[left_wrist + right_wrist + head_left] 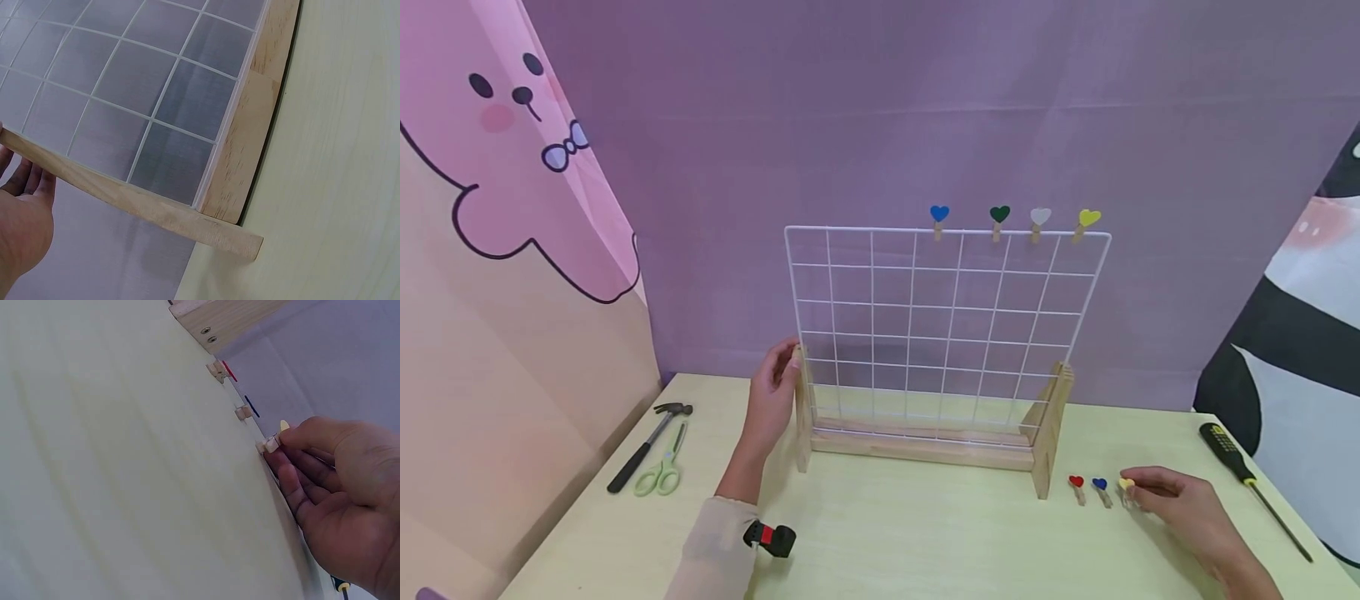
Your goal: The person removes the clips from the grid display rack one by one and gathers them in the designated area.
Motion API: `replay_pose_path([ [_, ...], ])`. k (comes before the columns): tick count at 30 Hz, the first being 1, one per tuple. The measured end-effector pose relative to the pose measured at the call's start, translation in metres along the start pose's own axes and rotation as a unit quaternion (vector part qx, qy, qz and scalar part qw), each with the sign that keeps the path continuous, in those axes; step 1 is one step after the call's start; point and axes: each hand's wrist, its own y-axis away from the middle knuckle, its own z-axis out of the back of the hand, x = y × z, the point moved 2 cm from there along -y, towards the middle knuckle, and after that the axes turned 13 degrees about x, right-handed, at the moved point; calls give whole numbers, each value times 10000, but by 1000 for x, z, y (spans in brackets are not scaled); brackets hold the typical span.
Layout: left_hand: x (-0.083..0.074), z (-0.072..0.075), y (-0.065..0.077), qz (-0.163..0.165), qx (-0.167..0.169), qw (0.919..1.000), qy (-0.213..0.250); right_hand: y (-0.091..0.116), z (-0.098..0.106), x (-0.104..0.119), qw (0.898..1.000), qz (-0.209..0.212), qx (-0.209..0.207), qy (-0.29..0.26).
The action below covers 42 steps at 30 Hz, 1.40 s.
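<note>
A white wire grid (pixel 955 287) stands upright in a wooden stand (pixel 925 450). My left hand (pixel 773 385) grips the top of the stand's left post, and in the left wrist view its fingers (pixel 31 178) reach behind the wood. Near the table's right side, my right hand (pixel 1187 508) pinches a clothespin with a pale yellow heart (pixel 1126 483) between thumb and fingers, low at the tabletop. Left of it lie a clothespin with a dark blue heart (pixel 1101 485) and one with a red heart (pixel 1077 482). Fingers partly cover the pinched clothespin.
Along the grid's top wire sit clothespins with blue (pixel 939 214), green (pixel 999 214), white (pixel 1040 217) and yellow (pixel 1088 218) hearts. A hammer (pixel 647 450) and green-handled scissors (pixel 662 471) lie at left. A screwdriver (pixel 1232 458) lies near the right edge.
</note>
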Motion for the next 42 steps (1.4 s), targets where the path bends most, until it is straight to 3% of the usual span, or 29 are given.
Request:
replay_pose_path([
  [6, -1, 1, 1, -6, 18, 10000, 47, 1, -5, -1, 9993, 265, -204, 144],
  [19, -1, 0, 3, 32, 86, 10000, -30, 0, -11, -1, 9946, 385, -758, 591],
  [36, 1, 2, 3, 131, 132, 9998, -53, 1, -11, 3, 9949, 204, -585, 792],
  [42, 3, 2, 2, 125, 154, 9998, -75, 3, -4, 0, 9976, 18, -387, 566],
])
